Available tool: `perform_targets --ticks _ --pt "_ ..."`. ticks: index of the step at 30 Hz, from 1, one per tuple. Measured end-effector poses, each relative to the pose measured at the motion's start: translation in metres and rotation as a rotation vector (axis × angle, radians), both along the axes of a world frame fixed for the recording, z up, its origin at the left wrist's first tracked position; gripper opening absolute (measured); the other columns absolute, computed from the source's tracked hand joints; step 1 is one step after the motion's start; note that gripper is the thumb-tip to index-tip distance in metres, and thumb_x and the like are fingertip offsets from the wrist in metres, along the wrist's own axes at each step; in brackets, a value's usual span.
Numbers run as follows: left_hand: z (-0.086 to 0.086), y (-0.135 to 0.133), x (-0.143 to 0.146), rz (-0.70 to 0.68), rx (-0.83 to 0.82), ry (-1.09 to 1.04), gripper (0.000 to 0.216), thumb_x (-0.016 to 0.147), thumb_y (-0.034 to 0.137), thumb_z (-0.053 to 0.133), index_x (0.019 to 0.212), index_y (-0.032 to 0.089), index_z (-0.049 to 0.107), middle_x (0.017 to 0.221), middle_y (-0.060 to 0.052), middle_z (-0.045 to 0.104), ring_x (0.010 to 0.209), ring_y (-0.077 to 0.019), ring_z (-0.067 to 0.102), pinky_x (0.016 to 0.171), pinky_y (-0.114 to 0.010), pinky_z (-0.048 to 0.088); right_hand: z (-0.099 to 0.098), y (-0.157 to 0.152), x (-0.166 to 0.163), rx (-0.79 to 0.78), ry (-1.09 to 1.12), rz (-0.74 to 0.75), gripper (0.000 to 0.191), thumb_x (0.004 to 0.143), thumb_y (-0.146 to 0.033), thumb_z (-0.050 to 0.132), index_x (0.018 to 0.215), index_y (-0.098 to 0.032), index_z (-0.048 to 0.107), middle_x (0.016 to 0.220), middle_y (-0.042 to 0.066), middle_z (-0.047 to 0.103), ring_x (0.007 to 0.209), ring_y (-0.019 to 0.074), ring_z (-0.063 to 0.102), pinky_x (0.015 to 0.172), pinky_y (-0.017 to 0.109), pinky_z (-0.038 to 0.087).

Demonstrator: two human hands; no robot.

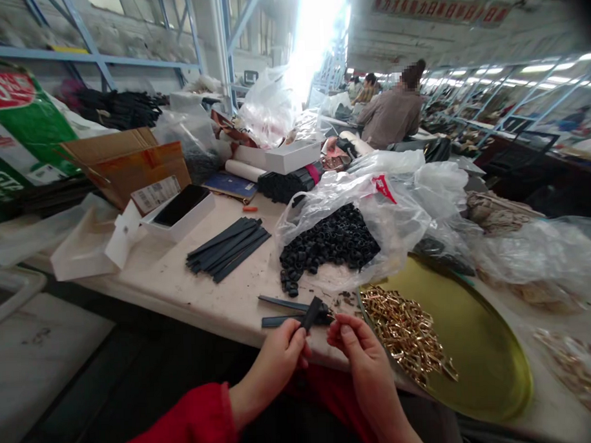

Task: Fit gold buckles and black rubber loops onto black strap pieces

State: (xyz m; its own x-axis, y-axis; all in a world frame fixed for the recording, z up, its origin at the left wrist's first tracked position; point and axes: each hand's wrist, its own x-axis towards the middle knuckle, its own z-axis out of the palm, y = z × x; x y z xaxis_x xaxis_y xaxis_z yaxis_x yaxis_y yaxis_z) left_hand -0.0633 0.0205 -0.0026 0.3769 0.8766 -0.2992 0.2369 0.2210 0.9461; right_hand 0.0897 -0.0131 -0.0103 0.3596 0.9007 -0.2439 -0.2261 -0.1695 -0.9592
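Observation:
At the table's front edge my left hand (285,346) is closed around a black strap (312,313), whose free end points up and away from me. Just to its right, my right hand (356,344) has thumb and fingers pinched together near the strap; what sits between them is too small to make out, though a golden glint shows at the fingertips. Two more dark strips (279,321) lie on the table behind my left hand. Right of my right hand, many small gold metal fittings (406,331) are heaped on a round gold tray (494,363).
Small black loops (330,243) spill from a clear plastic bag (402,211). A stack of dark straps (228,246) lies left of them. Farther left stand a white box with a phone (182,205) and an open cardboard box (133,166). Another person (391,115) sits farther back.

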Motion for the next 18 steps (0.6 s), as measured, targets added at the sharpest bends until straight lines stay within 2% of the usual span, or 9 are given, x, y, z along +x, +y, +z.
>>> perform_targets --ticks 3,5,7,9,11,13,16,18 --pt "0.003 -0.003 -0.020 0.034 0.017 0.016 0.023 0.085 0.036 0.036 0.078 0.017 0.045 0.061 0.003 0.054 0.047 -0.0088 0.049 0.048 -0.020 0.038 -0.006 -0.032 0.011 -0.036 -0.247 0.160 0.029 0.077 -0.043 0.058 0.092 -0.019 0.062 0.072 0.002 0.065 0.064 0.0166 0.060 0.062 0.029 0.050" --pt "0.009 -0.004 -0.034 0.061 0.032 0.019 0.022 0.084 0.036 0.038 0.077 0.017 0.045 0.057 0.005 0.052 0.045 -0.0079 0.047 0.047 -0.020 0.037 -0.014 -0.045 0.011 -0.014 -0.457 0.307 0.021 0.082 -0.033 0.051 0.092 -0.020 0.062 0.079 0.004 0.066 0.072 0.0190 0.061 0.068 0.030 0.050" --pt "0.016 -0.007 -0.041 0.065 0.038 0.004 0.021 0.083 0.036 0.039 0.077 0.017 0.046 0.055 0.006 0.050 0.043 -0.0074 0.045 0.046 -0.019 0.036 -0.025 -0.050 0.001 0.015 -0.684 0.484 0.019 0.081 -0.020 0.047 0.092 -0.022 0.063 0.091 0.006 0.065 0.084 0.0206 0.061 0.077 0.032 0.047" --pt "0.022 -0.012 -0.043 0.034 0.039 -0.010 0.021 0.082 0.035 0.040 0.081 0.016 0.048 0.054 0.006 0.051 0.043 -0.0076 0.046 0.046 -0.019 0.036 -0.038 -0.047 -0.013 -0.007 -0.826 0.596 0.022 0.075 -0.010 0.049 0.083 -0.023 0.064 0.091 0.006 0.064 0.085 0.0208 0.061 0.077 0.031 0.046" --pt "0.026 -0.019 -0.043 -0.011 -0.004 -0.015 0.021 0.081 0.032 0.040 0.087 0.015 0.049 0.055 0.005 0.053 0.043 -0.0079 0.047 0.045 -0.019 0.036 -0.048 -0.044 -0.025 -0.052 -0.857 0.606 0.020 0.069 -0.005 0.051 0.067 -0.022 0.061 0.078 0.005 0.063 0.076 0.0206 0.061 0.071 0.030 0.046" --pt "0.027 -0.027 -0.043 -0.052 -0.094 -0.029 0.023 0.079 0.030 0.041 0.093 0.014 0.049 0.059 0.004 0.055 0.044 -0.0079 0.048 0.044 -0.018 0.035 -0.054 -0.043 -0.029 -0.057 -0.822 0.576 0.019 0.067 -0.004 0.052 0.058 -0.021 0.055 0.072 0.004 0.060 0.071 0.0208 0.060 0.067 0.031 0.046" --pt "0.026 -0.040 -0.045 -0.127 -0.205 -0.051 0.023 0.079 0.030 0.041 0.093 0.014 0.050 0.064 0.002 0.057 0.043 -0.0066 0.047 0.043 -0.017 0.033 -0.048 -0.049 -0.018 -0.063 -0.738 0.541 0.009 0.071 -0.015 0.056 0.064 -0.020 0.052 0.068 0.003 0.059 0.067 0.0199 0.058 0.064 0.032 0.046" --pt "0.026 -0.047 -0.044 -0.191 -0.221 -0.040 0.025 0.080 0.033 0.041 0.092 0.014 0.051 0.061 0.003 0.056 0.041 -0.0060 0.044 0.042 -0.017 0.031 -0.036 -0.057 -0.008 -0.088 -0.557 0.514 0.014 0.079 -0.030 0.053 0.071 -0.018 0.053 0.067 0.002 0.059 0.063 0.0175 0.058 0.060 0.030 0.047"
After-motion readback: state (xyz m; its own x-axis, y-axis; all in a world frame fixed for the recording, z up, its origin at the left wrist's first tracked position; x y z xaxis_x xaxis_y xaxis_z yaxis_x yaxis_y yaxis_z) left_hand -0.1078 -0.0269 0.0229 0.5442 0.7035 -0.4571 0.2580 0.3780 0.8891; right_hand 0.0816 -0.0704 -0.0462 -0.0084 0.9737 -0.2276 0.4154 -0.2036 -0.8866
